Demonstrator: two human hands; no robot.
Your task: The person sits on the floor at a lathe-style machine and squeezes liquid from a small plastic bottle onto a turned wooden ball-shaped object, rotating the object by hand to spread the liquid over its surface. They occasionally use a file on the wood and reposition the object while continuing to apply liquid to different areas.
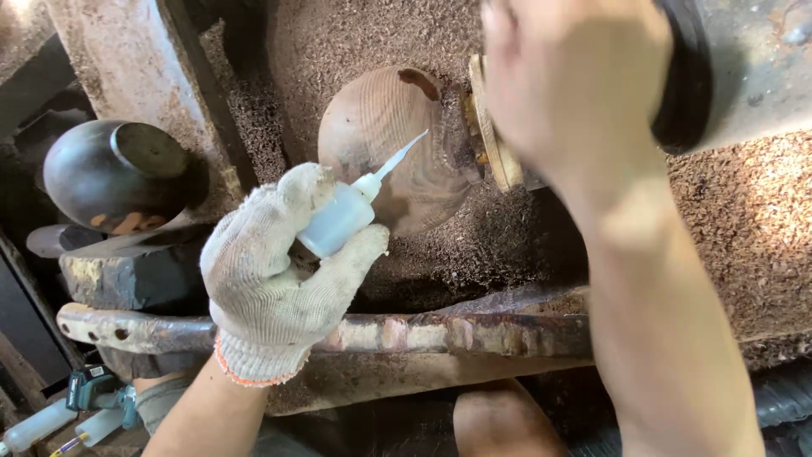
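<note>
One wooden bowl [397, 148] | one squeeze bottle [342, 216] | your gloved left hand [279, 262] clamps bottle, nozzle touching bowl | right hand [575, 76] raised, blurred, grip unclear

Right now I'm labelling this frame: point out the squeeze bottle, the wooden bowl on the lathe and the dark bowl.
Squeeze bottle [338, 218], head view, on its translucent body.
Wooden bowl [376, 127], head view, on its rounded outside.
Dark bowl [85, 173], head view, on its side wall.

Premises: a woodturning workshop. A rounded, grained wooden bowl blank [397, 148] sits mounted on what appears to be a lathe faceplate. Brown sawdust [744, 228] coats every surface. A worn, rusted metal tool rest bar [440, 334] crosses the foreground.
</note>
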